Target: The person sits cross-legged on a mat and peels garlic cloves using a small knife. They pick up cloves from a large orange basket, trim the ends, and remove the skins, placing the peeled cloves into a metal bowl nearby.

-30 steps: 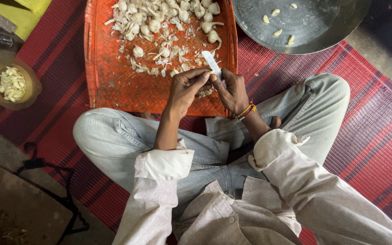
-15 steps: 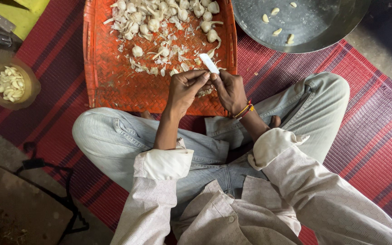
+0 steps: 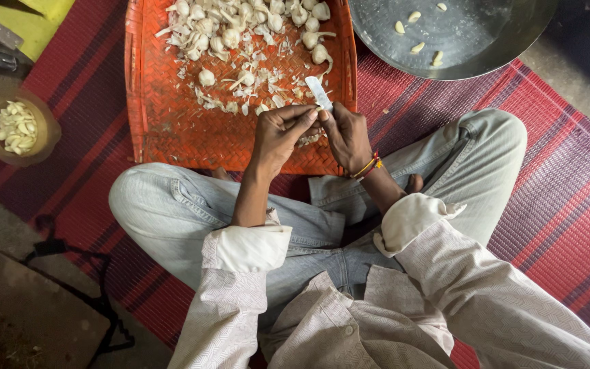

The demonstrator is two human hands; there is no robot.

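At the near edge of the orange woven tray, seen from the head cam, both hands meet just above the tray's rim, over its near right corner. The left hand has its fingers curled in, thumb and forefinger pinched on smth small; I judge it is a garlic clove, but it is hidden betw. the fingertips, so I cannot tell its shape or how its long axis runs. The right hand is clenched around a small knife; only the pale blade shows, sticking out from the fist and pointing away from the person, toward the far side of the tray, a bit tilted to the left. The blade's root is touching or just beside the left fingertips, so the pinched piece lies directly to the left of the blade, and both hands are equally close to it.

Loose garlic bulbs and skins are spread over the far half of the tray, well apart from the hands. Beyond the tray's right edge, a big metal pan holds a few peeled cloves. Far left, on the floor, a small round bowl with more peeled pieces. A striped red mat lies under everything; the person sits cross-legged on it.
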